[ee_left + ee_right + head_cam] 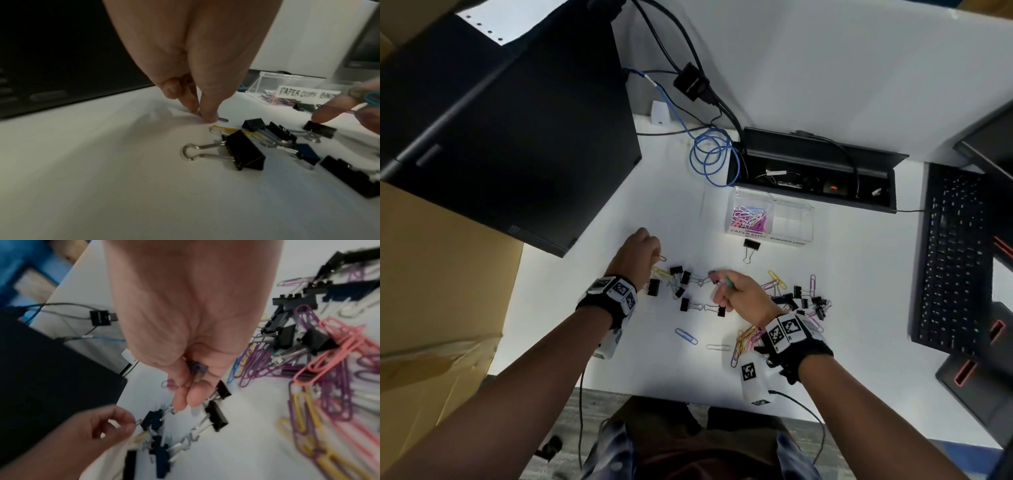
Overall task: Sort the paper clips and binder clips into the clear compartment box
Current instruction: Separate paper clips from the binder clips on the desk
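Observation:
My left hand (654, 254) pinches a small paper clip (662, 258) against the white table; thumb and forefinger meet on the paper clip (223, 119) in the left wrist view. My right hand (719, 285) hovers just to the right and holds a bunch of coloured paper clips (196, 367) in curled fingers. Several black binder clips (681, 281) lie between the hands. The clear compartment box (804, 236) stands farther back, with paper clips (750, 217) in its left compartment. One binder clip (751, 247) lies just in front of it.
A mixed pile of binder clips (804, 301) and coloured paper clips (746, 337) lies under and right of my right wrist. A black computer case (517, 137) stands at left, a keyboard (955, 257) at right, and a cable tray (811, 171) behind the box.

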Available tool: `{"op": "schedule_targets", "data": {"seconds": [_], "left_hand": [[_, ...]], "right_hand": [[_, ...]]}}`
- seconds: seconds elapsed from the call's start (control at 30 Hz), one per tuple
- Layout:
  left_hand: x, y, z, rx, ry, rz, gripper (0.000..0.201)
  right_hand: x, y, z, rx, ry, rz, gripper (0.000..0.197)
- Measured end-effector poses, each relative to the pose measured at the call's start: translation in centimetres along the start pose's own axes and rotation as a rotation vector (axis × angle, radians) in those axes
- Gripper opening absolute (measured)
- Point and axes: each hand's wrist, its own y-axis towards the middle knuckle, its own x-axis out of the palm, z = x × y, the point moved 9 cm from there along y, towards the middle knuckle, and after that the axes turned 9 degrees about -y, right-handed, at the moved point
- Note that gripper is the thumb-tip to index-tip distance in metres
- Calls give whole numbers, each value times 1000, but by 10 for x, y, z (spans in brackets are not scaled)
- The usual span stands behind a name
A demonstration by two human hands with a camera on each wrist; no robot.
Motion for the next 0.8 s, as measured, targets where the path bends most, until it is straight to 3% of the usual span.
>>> {"op": "schedule_targets", "data": {"seconds": [0.17, 0.33, 0.4, 0.47, 0.57, 0.7, 0.8], "left_hand": [[13, 3, 3, -20, 71, -147, 6], [4, -4, -9, -168, -255, -134, 3], [6, -8, -12, -210, -309, -184, 12], [9, -12, -11, -212, -238, -225, 18], [11, -15, -6, -183, -114, -211, 21], [17, -19, 1, -14, 3, -222, 17], [16, -17, 4, 52, 54, -216, 14]], "right_hand": [[-3, -3, 0, 214, 274, 108, 24], [4, 12, 1, 405, 278, 96, 14], [1, 15, -10, 284, 191, 128, 8], [-4, 12, -28, 101, -84, 169, 18], [-1, 15, -48, -113, -385, 244, 18], [8, 24, -40, -156, -565, 224, 16], [3, 16, -29, -107, -539, 207, 13]]}}
